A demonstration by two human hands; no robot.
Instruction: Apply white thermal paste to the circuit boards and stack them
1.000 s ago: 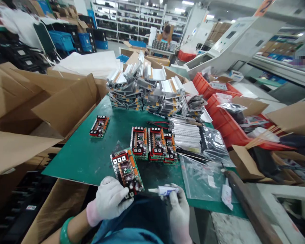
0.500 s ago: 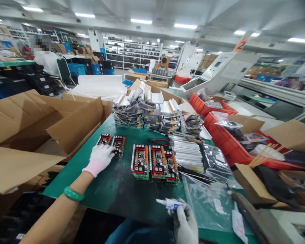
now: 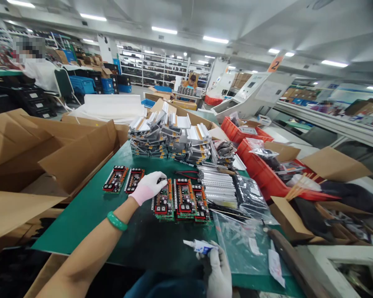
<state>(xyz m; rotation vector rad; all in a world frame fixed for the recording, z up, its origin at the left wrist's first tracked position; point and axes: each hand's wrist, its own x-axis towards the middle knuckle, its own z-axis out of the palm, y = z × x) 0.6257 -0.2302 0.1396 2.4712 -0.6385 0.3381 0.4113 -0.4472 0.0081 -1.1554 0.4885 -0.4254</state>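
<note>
My left hand (image 3: 149, 186), in a white glove, reaches over the green mat (image 3: 90, 211) and its fingers rest curled on the upper left edge of a circuit board (image 3: 163, 203), the leftmost of three boards standing side by side. Two more circuit boards (image 3: 123, 179) lie flat to the left of it. My right hand (image 3: 218, 269), gloved too, is closed round a small white tube (image 3: 200, 246) with its nozzle pointing left, near the mat's front edge.
Stacks of aluminium heat sinks with boards (image 3: 169, 138) stand at the back of the mat. White strips (image 3: 216, 184) and clear plastic bags (image 3: 245, 240) lie to the right. Open cardboard boxes (image 3: 49, 153) flank the left, red bins (image 3: 261, 165) the right. People work farther off.
My left hand set a board down beside the one at far left, then moved right onto the leftmost of the three boards. My right hand kept the tube.
</note>
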